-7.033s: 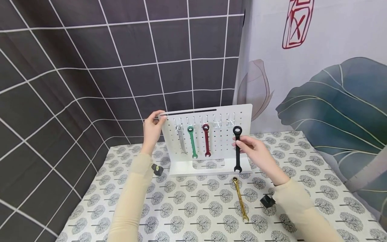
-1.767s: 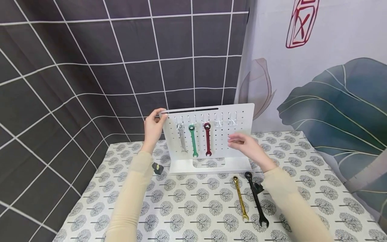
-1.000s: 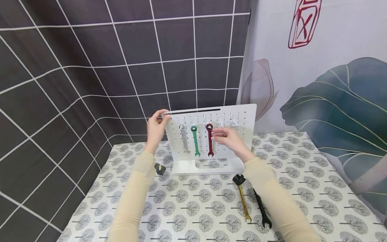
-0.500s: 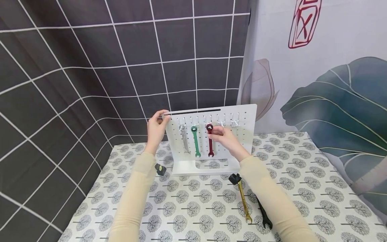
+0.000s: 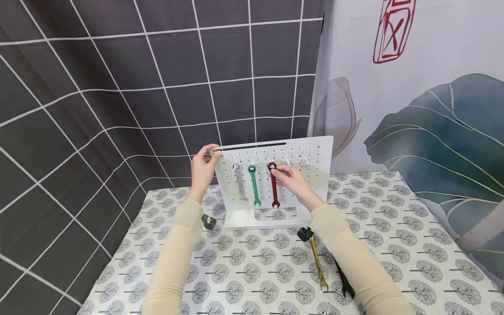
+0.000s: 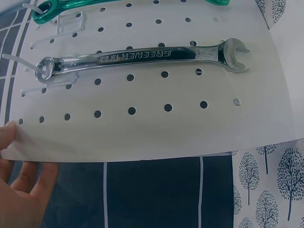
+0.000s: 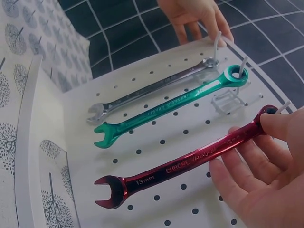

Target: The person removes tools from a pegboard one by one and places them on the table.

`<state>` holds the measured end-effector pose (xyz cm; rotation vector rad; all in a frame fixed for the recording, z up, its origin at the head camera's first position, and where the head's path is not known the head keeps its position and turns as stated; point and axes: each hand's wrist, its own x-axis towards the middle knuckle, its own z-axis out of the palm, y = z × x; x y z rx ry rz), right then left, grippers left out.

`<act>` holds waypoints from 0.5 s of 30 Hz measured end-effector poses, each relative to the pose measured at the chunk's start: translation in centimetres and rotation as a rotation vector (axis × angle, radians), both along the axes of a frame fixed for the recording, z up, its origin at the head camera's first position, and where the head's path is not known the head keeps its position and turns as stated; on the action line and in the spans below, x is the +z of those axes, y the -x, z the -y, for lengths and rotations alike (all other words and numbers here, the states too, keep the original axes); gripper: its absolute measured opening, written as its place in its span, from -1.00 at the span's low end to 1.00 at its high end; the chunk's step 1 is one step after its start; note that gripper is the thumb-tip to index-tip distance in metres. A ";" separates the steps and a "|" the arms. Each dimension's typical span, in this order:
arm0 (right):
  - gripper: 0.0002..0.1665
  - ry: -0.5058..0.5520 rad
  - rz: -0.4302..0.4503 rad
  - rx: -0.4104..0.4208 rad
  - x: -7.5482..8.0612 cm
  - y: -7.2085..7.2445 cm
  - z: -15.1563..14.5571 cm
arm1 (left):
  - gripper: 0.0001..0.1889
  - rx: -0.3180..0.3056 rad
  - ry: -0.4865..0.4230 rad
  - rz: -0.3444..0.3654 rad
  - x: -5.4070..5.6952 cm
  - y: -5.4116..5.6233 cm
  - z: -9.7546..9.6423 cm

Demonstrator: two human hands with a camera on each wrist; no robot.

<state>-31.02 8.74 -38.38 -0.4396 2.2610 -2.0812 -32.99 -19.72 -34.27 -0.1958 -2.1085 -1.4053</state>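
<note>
My left hand (image 5: 203, 168) grips the upper left corner of a white pegboard (image 5: 322, 175), thumb in front and fingers behind. My right hand (image 5: 293, 181) pinches a red combination wrench (image 7: 190, 159) near its ring end, which is still around the tip of its hook in the right wrist view. The red wrench's shank stands off the board. Left of it a green combination wrench (image 5: 254, 186) hangs from its hook. Farthest left hangs a silver combination wrench (image 6: 137, 57), its ring over a hook.
On the tree-print tablecloth (image 5: 236, 280) in front lie a gold wrench (image 5: 317, 264) and a black wrench (image 5: 344, 280), the latter partly under my right sleeve. Two bare hooks (image 5: 305, 160) are at the board's right. A dark gridded curtain (image 5: 165, 87) stands behind.
The black wrench was laid on the table beside the gold one. My right hand then moved left to the red wrench, took hold, and drew it slightly forward. My left hand stayed at the corner.
</note>
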 end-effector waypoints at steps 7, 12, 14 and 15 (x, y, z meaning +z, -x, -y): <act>-0.59 0.000 -0.005 -0.017 0.0 -0.1 0.0 | -0.70 -0.005 0.002 0.001 0.0 0.0 -0.1; -0.58 0.010 -0.016 -0.020 0.1 -0.3 -0.1 | -0.69 -0.003 0.001 0.007 -0.1 0.1 -0.1; -0.57 0.013 -0.021 -0.016 0.1 -0.4 -0.1 | -0.69 -0.004 -0.004 0.008 -0.1 0.1 0.0; -0.57 0.014 -0.023 -0.013 0.1 -0.4 -0.2 | -0.69 -0.004 -0.007 0.010 -0.1 0.1 0.0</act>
